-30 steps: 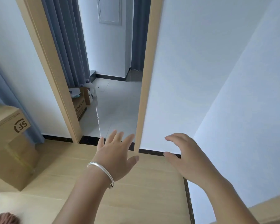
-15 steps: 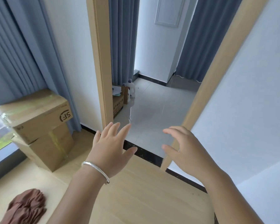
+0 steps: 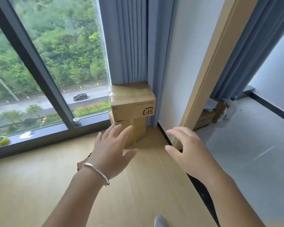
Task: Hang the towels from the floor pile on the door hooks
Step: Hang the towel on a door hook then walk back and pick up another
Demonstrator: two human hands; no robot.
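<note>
On the top carton [image 3: 132, 102], "SF".

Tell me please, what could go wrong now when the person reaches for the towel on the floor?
The towel is almost fully hidden behind the left hand, so a blind grip may miss it. The stacked boxes stand close ahead; leaning forward could bump them. Both hands are empty, right hand included.

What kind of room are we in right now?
Likely a sparsely furnished high-rise apartment room: a floor-to-ceiling window overlooks a road and trees, blue curtains hang beside it, and stacked cardboard boxes sit in the corner by a doorway.
</note>
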